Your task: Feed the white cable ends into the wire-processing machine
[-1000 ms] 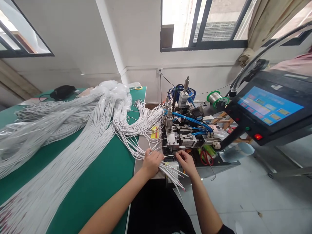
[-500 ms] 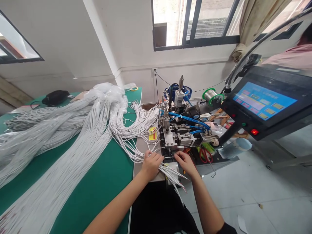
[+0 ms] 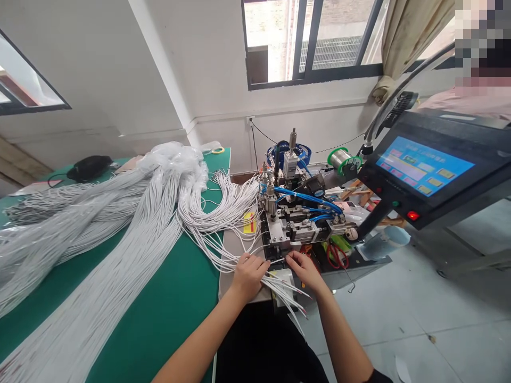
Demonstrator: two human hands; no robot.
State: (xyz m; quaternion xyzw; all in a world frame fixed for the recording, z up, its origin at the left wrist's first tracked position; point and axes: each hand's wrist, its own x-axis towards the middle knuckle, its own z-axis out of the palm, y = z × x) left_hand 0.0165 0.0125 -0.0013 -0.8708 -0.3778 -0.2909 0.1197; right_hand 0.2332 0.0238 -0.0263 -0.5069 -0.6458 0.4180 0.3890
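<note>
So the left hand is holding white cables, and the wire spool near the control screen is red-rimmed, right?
No: the head view shows the wire spool near the control screen is green-rimmed, not red. The left hand holds white cables.

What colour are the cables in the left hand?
The cables are white; the head view shows this best.

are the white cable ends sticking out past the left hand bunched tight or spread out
Spread out: past the left hand, the white cable ends fan apart loosely, with gaps between their tips.
</note>
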